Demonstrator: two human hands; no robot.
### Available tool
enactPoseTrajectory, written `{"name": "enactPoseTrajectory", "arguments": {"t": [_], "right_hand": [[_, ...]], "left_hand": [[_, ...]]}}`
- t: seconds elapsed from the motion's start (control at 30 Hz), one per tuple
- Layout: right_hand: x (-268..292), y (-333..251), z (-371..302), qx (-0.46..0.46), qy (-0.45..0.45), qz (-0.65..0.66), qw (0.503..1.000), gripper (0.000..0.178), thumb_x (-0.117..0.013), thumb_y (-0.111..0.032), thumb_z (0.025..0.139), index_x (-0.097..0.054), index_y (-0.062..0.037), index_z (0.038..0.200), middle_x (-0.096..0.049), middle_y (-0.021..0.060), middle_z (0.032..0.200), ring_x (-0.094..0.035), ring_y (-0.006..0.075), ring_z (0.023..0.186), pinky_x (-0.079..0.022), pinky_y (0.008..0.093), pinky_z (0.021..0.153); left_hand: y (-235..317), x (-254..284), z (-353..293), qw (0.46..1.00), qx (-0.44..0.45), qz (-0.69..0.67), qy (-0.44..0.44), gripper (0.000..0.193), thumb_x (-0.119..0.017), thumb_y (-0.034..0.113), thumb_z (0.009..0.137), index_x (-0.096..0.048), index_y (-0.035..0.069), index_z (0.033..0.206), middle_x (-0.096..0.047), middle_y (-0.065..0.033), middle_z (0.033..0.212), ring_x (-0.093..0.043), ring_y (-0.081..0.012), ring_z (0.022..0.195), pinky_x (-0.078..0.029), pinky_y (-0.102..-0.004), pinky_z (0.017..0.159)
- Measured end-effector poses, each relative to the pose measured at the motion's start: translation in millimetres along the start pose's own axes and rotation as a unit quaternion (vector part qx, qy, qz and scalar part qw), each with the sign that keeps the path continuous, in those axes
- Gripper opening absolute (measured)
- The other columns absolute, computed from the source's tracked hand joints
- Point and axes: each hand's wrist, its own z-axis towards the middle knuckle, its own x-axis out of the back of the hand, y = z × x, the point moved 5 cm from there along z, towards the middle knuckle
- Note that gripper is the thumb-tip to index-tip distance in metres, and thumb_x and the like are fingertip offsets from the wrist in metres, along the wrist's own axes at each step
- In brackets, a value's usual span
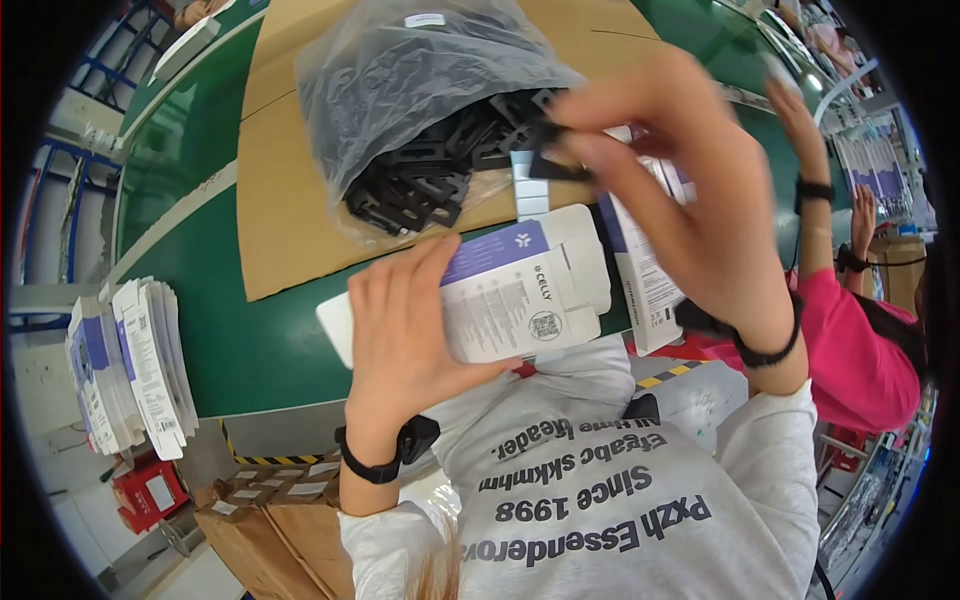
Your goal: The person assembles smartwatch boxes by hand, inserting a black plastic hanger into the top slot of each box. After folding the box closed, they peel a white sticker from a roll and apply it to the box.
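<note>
Near the centre of the frame, a white-and-purple carton (490, 305) is being gripped at its left part between the thumb and fingers of the left hand (400, 325). Toward the upper right, a black piece (553, 168) is being pinched by the blurred right hand (700, 190), beside more pieces being held in a translucent bag (420, 75).

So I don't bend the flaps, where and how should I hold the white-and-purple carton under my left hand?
Probably by the printed body of the carton, from the left: thumb along the near long edge, fingers over the far one. White flaps jut from its right end and look easy to bend; the body is broad and straight-edged. Your left hand lies across it.
</note>
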Motion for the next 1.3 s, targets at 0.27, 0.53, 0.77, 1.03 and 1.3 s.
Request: {"name": "enactPoseTrajectory", "arguments": {"t": [0.27, 0.53, 0.77, 1.03, 1.3], "right_hand": [[27.2, 19.5, -99.9, -0.18, 0.092, 0.233, 0.951, 0.028, -0.082, 0.01, 0.066, -0.073, 0.0036, 0.092, -0.068, 0.0105, 0.088, -0.069, 0.0224, 0.095, -0.056, 0.0304, 0.081], [11.1, 28.9, -109.4, -0.25, 0.097, 0.345, 0.9, 0.014, -0.082, 0.002, 0.072, -0.07, -0.0004, 0.08, -0.063, 0.0045, 0.073, -0.066, 0.0337, 0.109, -0.054, 0.0406, 0.091], [1.7, 34.2, -120.4, -0.362, 0.047, 0.451, 0.815, 0.016, -0.08, -0.003, 0.081, -0.07, 0.0049, 0.09, -0.07, 0.0055, 0.087, -0.066, 0.0102, 0.083, -0.055, 0.0235, 0.075], [-5.1, 34.4, -133.0, -0.375, 0.06, 0.41, 0.829, 0.013, -0.078, 0.002, 0.081, -0.066, 0.0041, 0.084, -0.056, -0.0013, 0.078, -0.05, 0.0022, 0.065, -0.038, 0.017, 0.056], [-9.1, 29.2, -139.1, -0.38, 0.026, 0.304, 0.873, 0.016, -0.077, 0.006, 0.079, -0.065, 0.0041, 0.088, -0.057, -0.0009, 0.08, -0.059, 0.0037, 0.078, -0.048, 0.0179, 0.068]], "left_hand": [[36.8, 10.4, -6.2, 0.994, -0.019, -0.001, 0.105, 0.087, -0.093, 0.045, 0.05, -0.059, -0.001, 0.116, -0.065, -0.0126, 0.103, -0.062, -0.0295, 0.085, -0.048, -0.0404, 0.076], [66.3, 16.8, -5.6, 0.996, 0.005, 0.001, 0.088, 0.064, -0.093, 0.038, 0.056, -0.064, 0.0, 0.099, -0.063, -0.0076, 0.075, -0.063, -0.0227, 0.059, -0.051, -0.0323, 0.053], [74.4, 16.1, -2.1, 0.998, 0.004, -0.011, 0.068, 0.065, -0.093, 0.039, 0.055, -0.064, 0.001, 0.099, -0.062, -0.0074, 0.072, -0.062, -0.0223, 0.058, -0.05, -0.0325, 0.052], [73.7, 11.2, -4.4, 0.999, 0.005, 0.007, 0.054, 0.065, -0.092, 0.037, 0.055, -0.064, 0.001, 0.101, -0.061, -0.0075, 0.072, -0.061, -0.022, 0.057, -0.05, -0.0324, 0.052], [80.1, 5.2, -3.6, 0.998, -0.02, 0.042, 0.053, 0.063, -0.089, 0.037, 0.058, -0.063, 0.001, 0.104, -0.061, -0.0057, 0.073, -0.061, -0.0204, 0.057, -0.05, -0.0311, 0.05]]}}
